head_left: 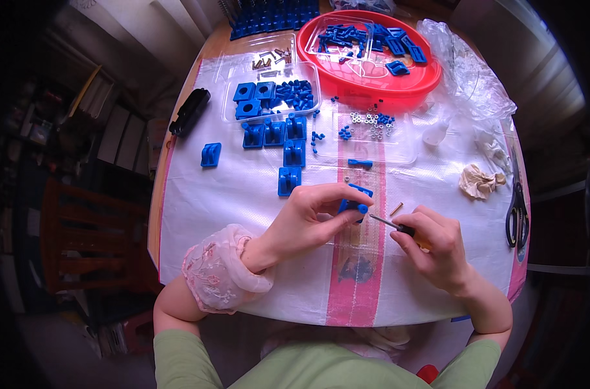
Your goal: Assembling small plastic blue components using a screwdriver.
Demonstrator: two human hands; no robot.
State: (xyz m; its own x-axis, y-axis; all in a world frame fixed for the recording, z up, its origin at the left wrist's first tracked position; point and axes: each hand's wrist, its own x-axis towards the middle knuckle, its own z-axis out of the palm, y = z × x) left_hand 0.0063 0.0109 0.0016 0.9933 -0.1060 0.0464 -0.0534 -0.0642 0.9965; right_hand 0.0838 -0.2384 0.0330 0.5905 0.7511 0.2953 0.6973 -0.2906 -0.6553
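Note:
My left hand [311, 217] pinches a small blue plastic part [352, 207] between thumb and fingers, above the covered table. In my right hand [434, 245] is a screwdriver [384, 221], its thin metal shaft pointing left with the tip close to the blue part. Whether the tip touches the part I cannot tell. A brass-coloured screw [397, 209] lies on the cover just beyond the shaft. Past my left fingers sit another blue piece [361, 189] and a forked blue piece [360, 163].
Several blue blocks [289, 181] stand left of centre, below a clear tray [227, 107] of blue parts. A red basin [373, 84] is at the back. White nuts [380, 129] lie near the middle. Scissors [517, 217], crumpled paper [481, 181] and plastic film [467, 84] are on the right.

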